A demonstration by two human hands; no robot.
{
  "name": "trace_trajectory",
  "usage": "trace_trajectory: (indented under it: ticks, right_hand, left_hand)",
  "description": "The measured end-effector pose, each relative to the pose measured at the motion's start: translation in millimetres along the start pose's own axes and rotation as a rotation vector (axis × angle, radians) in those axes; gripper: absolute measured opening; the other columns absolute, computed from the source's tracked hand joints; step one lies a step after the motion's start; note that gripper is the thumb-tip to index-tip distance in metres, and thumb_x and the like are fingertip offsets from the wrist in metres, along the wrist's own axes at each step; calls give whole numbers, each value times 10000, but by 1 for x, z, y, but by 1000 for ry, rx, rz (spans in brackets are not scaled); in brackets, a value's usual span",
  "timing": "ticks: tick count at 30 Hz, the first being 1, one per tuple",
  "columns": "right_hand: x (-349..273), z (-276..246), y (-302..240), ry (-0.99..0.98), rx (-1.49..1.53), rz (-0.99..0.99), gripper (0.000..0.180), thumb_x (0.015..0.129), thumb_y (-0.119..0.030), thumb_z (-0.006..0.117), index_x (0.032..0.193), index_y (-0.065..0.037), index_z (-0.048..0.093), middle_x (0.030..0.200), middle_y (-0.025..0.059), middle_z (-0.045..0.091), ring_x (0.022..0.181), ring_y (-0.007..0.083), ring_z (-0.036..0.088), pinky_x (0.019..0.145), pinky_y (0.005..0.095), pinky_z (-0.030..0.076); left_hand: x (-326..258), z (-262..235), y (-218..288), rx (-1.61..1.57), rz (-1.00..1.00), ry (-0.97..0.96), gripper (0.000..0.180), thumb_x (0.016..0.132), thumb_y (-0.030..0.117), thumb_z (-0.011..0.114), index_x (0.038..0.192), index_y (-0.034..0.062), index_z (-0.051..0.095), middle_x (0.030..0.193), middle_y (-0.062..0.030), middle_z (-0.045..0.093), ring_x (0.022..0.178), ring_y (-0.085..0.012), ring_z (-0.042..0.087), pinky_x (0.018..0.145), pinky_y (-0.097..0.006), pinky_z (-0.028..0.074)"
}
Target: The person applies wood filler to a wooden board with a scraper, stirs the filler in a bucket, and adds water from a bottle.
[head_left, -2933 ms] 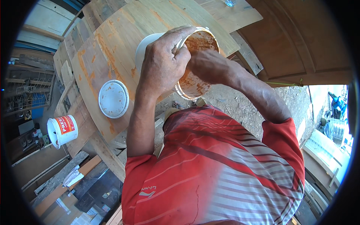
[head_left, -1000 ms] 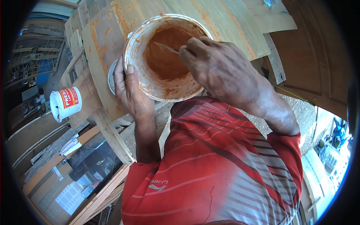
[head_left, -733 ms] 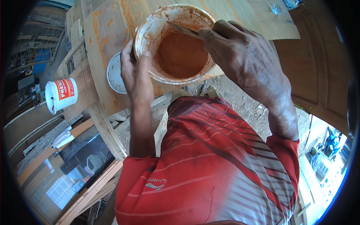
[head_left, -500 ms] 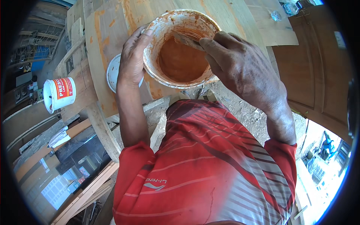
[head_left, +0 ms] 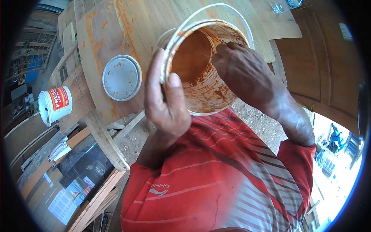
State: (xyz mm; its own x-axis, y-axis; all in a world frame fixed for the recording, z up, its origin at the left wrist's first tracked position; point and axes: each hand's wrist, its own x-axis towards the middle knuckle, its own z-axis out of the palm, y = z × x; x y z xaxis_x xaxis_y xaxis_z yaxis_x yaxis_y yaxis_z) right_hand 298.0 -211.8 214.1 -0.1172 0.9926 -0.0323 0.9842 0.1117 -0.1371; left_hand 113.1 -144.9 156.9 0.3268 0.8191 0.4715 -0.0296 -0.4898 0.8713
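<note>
While your red striped shirt (head_left: pixel 216 185) fills the near ground, your left hand (head_left: pixel 165 101) sits just above it, clamped on the near rim of the white bucket (head_left: pixel 201 65), thumb hooked inside, fingers wrapped on the outer wall. Bucket tipped toward you, mouth open to view, inside smeared with orange-brown paste. Your right hand (head_left: pixel 243 73) reaches in from the bucket's right side, fingers curled down past the rim; whether they pinch anything, cannot tell. Wire bail arcs over the bucket's far edge. Left of your left hand, a round white lid (head_left: pixel 121 77) lies flat on the stained wooden panel (head_left: pixel 116 31). Further left, a small white can (head_left: pixel 56 104) with red label rests on timber.
</note>
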Motion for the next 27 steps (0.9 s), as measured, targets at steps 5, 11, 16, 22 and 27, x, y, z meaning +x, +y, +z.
trace_trajectory:
  ticks: [5, 11, 16, 22, 27]
  right_hand:
    - [-14, 27, -10, -137, -27, 29, 80, 835, -60, 633, 817, -39, 708, 875, 135, 691, 905, 276, 690, 815, 383, 562]
    - [-16, 36, -12, -307, 148, 101, 116, 896, -74, 594, 974, -29, 667, 983, 136, 673, 990, 273, 669, 883, 398, 553]
    - [-23, 48, -9, -263, 401, 0, 142, 931, -78, 560, 982, -12, 675, 1008, 169, 690, 1024, 329, 674, 912, 437, 543]
    - [-23, 43, -9, -349, 343, 129, 167, 930, -67, 545, 983, 17, 679, 994, 189, 703, 1017, 341, 687, 909, 422, 549]
    - [-19, 41, -18, -209, 455, 82, 187, 897, -44, 542, 893, 50, 704, 937, 208, 715, 947, 359, 716, 830, 452, 570]
  left_hand:
    - [-27, 11, -7, -111, 220, -77, 495, 1036, 56, 467, 1455, -177, 346, 1443, -374, 456, 1352, -485, 493, 1136, -548, 409]
    - [-43, 9, -4, -14, 261, -101, 530, 1014, 55, 491, 1465, -159, 315, 1438, -363, 417, 1319, -514, 490, 1118, -594, 411]
    - [-42, 11, 3, 72, 334, -111, 493, 1009, 53, 498, 1429, -165, 360, 1392, -359, 451, 1285, -499, 513, 1079, -606, 440]
    - [-50, 7, 13, 154, 242, -98, 497, 1012, 67, 496, 1427, -171, 362, 1376, -360, 466, 1267, -492, 522, 1081, -598, 435]
    - [-51, 10, 8, 136, 315, -93, 504, 1017, 78, 494, 1432, -174, 359, 1379, -367, 465, 1275, -493, 513, 1096, -580, 422]
